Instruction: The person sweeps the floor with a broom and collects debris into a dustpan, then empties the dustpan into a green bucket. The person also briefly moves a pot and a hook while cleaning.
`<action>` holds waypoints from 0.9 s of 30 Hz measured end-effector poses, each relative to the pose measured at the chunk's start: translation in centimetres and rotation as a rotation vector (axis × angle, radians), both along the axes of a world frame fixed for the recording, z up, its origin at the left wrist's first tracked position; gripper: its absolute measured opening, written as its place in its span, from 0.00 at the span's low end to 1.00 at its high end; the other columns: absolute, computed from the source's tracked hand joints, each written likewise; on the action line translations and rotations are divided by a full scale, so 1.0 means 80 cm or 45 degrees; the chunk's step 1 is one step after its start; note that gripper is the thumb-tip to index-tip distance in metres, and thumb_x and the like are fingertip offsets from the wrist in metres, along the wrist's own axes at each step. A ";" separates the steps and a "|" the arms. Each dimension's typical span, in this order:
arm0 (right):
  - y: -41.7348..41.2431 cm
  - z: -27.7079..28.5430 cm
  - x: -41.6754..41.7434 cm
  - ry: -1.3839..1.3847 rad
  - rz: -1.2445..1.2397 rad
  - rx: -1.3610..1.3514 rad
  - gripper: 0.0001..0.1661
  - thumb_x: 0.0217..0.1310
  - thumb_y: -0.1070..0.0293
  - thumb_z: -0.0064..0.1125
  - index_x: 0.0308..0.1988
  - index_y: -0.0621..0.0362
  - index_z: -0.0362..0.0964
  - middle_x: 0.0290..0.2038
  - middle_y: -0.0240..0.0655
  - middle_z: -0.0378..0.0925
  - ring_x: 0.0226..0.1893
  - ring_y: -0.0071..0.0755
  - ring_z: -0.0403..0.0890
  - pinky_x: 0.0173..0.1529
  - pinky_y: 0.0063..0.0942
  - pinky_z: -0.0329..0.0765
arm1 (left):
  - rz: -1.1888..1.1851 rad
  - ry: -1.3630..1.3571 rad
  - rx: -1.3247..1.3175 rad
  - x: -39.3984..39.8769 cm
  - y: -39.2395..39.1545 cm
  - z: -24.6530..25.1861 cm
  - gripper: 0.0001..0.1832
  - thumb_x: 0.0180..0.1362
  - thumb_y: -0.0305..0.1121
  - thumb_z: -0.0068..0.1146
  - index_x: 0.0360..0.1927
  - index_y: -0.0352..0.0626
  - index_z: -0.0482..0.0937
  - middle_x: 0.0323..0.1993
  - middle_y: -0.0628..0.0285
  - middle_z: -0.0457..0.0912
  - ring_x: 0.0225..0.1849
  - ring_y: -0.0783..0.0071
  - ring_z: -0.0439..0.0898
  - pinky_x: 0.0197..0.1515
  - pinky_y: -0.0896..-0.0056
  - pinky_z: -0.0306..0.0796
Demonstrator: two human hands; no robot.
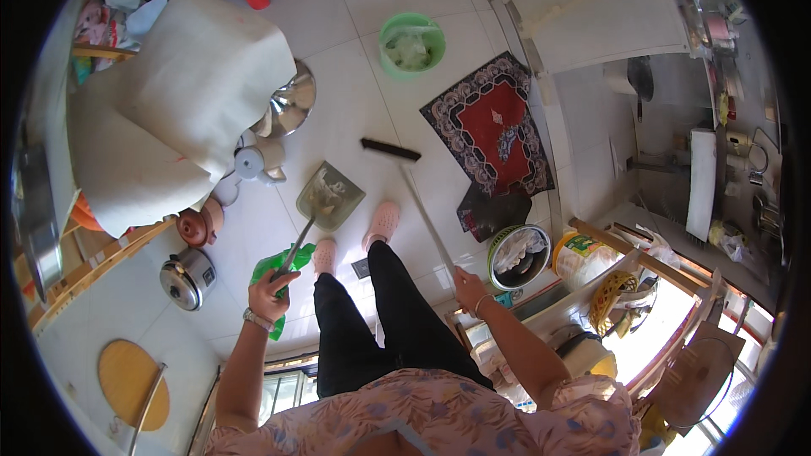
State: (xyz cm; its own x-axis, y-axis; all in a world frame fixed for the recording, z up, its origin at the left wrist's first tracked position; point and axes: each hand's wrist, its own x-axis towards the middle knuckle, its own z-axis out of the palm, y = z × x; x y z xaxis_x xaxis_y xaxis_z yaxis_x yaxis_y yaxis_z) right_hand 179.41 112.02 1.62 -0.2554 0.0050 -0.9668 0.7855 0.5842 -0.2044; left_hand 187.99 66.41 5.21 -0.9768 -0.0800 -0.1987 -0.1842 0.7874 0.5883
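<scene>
My left hand (272, 296) grips the handle of a long-handled dustpan (342, 187) and a crumpled green plastic bag (303, 258) together. The dustpan's tray rests on the white tiled floor ahead of my feet, with pale debris (328, 190) inside. Around the handle of a floor broom (427, 215) my right hand (470, 290) is closed. The dark broom head (391, 149) touches the tiles, right of the dustpan and left of a red patterned mat.
A light green bin (413, 69) with a clear liner stands ahead, near the red mat (504, 126). To the left are an electric kettle (258, 161), a clay pot (201, 223) and a metal cooker (188, 278). A lined round bin (519, 278) sits at right, beside shelving.
</scene>
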 end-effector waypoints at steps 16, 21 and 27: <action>0.125 0.147 -0.022 -0.193 -0.811 -0.025 0.30 0.68 0.48 0.50 0.66 0.37 0.61 0.25 0.34 0.68 0.16 0.22 0.64 0.15 0.20 0.64 | 0.245 0.223 0.293 -0.115 0.069 0.167 0.21 0.44 0.11 0.51 0.39 0.43 0.86 0.30 0.56 0.82 0.24 0.71 0.78 0.26 0.76 0.66; 0.143 0.150 -0.006 -0.096 -0.974 -0.018 0.28 0.68 0.48 0.48 0.64 0.41 0.64 0.22 0.39 0.68 0.11 0.23 0.62 0.15 0.23 0.65 | 0.273 0.257 0.452 -0.166 0.054 0.239 0.18 0.47 0.13 0.53 0.40 0.40 0.85 0.31 0.59 0.82 0.29 0.76 0.79 0.31 0.78 0.69; 0.132 0.154 -0.013 -0.029 -1.036 0.020 0.26 0.68 0.49 0.49 0.62 0.44 0.65 0.22 0.41 0.69 0.10 0.26 0.62 0.15 0.27 0.65 | 0.716 0.284 1.025 -0.260 0.042 0.259 0.15 0.53 0.14 0.55 0.44 0.35 0.82 0.38 0.63 0.83 0.37 0.79 0.79 0.41 0.81 0.71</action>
